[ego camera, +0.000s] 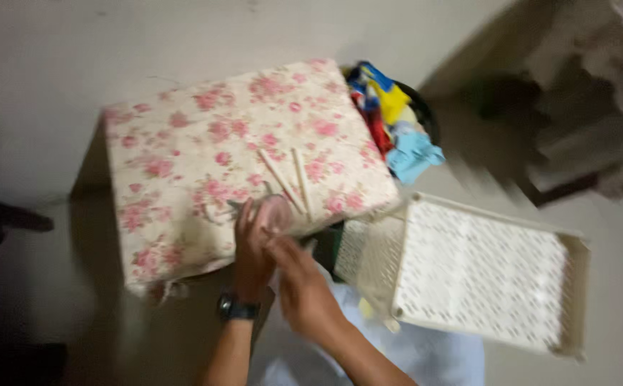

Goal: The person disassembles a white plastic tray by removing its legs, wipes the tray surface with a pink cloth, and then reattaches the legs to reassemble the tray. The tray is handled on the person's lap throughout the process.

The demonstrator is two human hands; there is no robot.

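Pale blue cloth (426, 357) fills the bottom edge, nearest the lens, with both bare forearms rising over it. On the left wrist sits a dark wristwatch (238, 308). The right hand (300, 282), smeared by motion, reaches forward with its fingers stretched out loosely and closed on nothing that shows. The left hand (253, 246) lies just ahead of it, fingers curled up against a small pinkish round thing (277, 212). Blur hides whether those fingers actually grip it.

That round thing rests at the near edge of a floral cushion (204, 150), cream with pink roses, and both hands meet there. Judging by this, the work is at the stage of handling that small item on the cushion's edge, with nothing yet lifted clear. Two thin pale sticks (291, 180) lie loose on the fabric just beyond the fingertips, forming a narrow V. Any further handling would call for a firm hold and a light touch so as not to roll them.

To the right, a white perforated plastic tray (483, 275) lies tilted on the floor (40, 86). Farther off, a dark tub (426, 114) stuffed with bright rags (397, 121) stands touching the cushion's far corner.
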